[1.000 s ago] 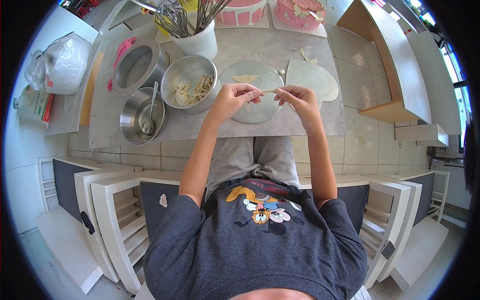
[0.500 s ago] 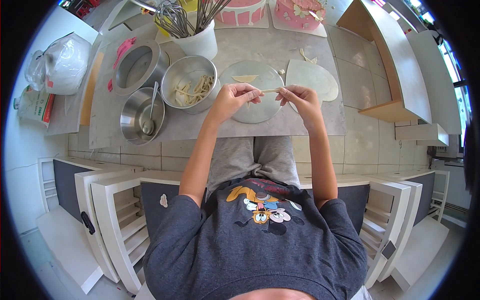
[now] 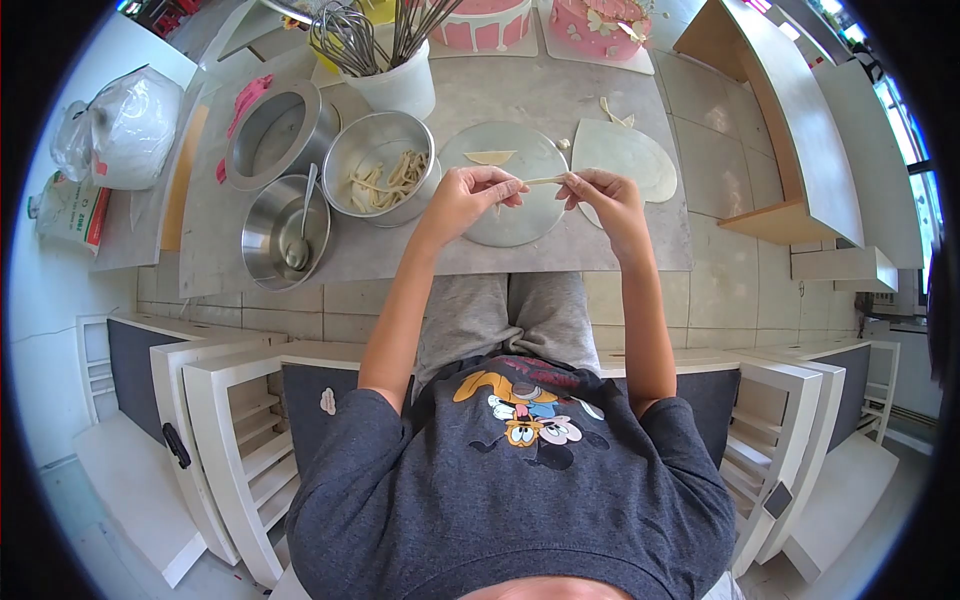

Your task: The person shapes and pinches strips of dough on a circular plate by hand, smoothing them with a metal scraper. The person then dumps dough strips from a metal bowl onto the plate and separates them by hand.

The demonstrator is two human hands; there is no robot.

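Note:
My left hand [image 3: 470, 195] and my right hand [image 3: 608, 198] pinch the two ends of a thin pale dough strip [image 3: 541, 181], held level just above a round metal plate [image 3: 506, 222]. A small triangular scrap of dough [image 3: 490, 157] lies on the plate's far side. To the left stands a steel bowl [image 3: 350, 160] holding several similar dough strips [image 3: 392, 178]. A flat heart-shaped sheet of pale dough [image 3: 625, 150] lies right of the plate, partly behind my right hand.
On the grey table [image 3: 560, 255] sit an empty steel ring [image 3: 273, 130], a steel pot with a spoon [image 3: 283, 228], a white tub of whisks [image 3: 390, 60] and two pink cakes [image 3: 600, 25] at the back. A plastic bag [image 3: 120, 125] lies far left.
My right hand has shifted slightly to the right, drawing the strip a little longer between my fingers. My left hand has stayed put.

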